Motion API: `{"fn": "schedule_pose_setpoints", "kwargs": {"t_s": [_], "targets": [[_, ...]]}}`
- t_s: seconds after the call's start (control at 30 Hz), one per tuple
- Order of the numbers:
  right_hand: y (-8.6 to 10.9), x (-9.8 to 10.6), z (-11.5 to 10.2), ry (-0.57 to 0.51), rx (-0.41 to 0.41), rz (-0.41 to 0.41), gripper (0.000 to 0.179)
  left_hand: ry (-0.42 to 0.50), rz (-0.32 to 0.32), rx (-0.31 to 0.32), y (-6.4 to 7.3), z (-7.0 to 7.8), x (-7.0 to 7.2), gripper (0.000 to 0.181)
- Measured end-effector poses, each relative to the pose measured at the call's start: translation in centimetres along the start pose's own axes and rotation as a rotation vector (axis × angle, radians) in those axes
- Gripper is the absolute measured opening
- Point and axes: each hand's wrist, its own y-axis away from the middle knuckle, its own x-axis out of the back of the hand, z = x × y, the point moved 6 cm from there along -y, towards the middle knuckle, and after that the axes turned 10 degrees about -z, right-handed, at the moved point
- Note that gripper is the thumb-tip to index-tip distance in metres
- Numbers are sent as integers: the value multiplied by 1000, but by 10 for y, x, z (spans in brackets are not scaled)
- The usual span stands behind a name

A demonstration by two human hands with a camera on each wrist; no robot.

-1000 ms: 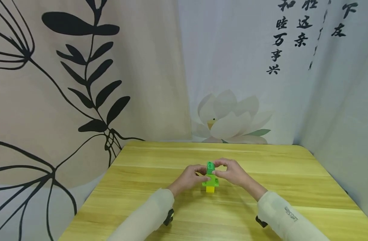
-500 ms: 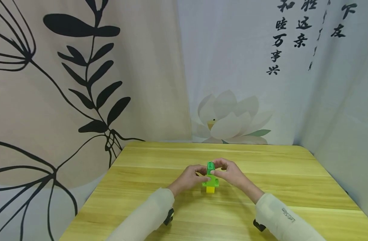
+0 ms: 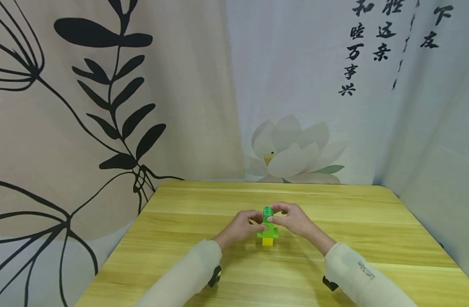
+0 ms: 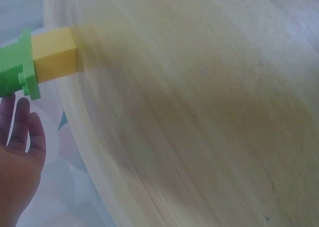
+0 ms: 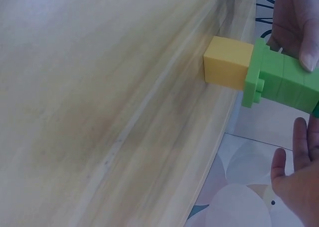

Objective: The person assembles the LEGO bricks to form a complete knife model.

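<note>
A small tower of toy building bricks stands upright on the wooden table. At its base is a yellow brick (image 3: 267,241), seen also in the left wrist view. Above that come a wider green plate (image 5: 253,73) with studs and a stack of light green bricks (image 5: 286,80). A darker green brick (image 3: 267,214) tops it. My left hand (image 3: 242,228) pinches the light green bricks between thumb and fingers. With thumb and index finger, my right hand (image 3: 294,219) grips the darker green brick from the right. Its remaining fingers extend loosely behind.
The wooden table (image 3: 180,264) reaches back to a patterned curtain (image 3: 196,94) with plant drawings, a lotus and written characters. Another pale curtain (image 3: 441,140) hangs along the right side. Dark wrist devices (image 3: 215,276) show under the sleeves.
My right thumb has shifted slightly left across the front of the darker green brick, and the right forearm has moved a little left. My left hand and the tower stay in place.
</note>
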Motion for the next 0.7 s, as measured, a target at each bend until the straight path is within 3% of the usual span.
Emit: {"fn": "schedule_pose_setpoints", "kwargs": {"t_s": [0.7], "targets": [[4, -4, 4, -21, 18, 1, 31, 6, -8, 0, 2, 2, -1, 22]]}}
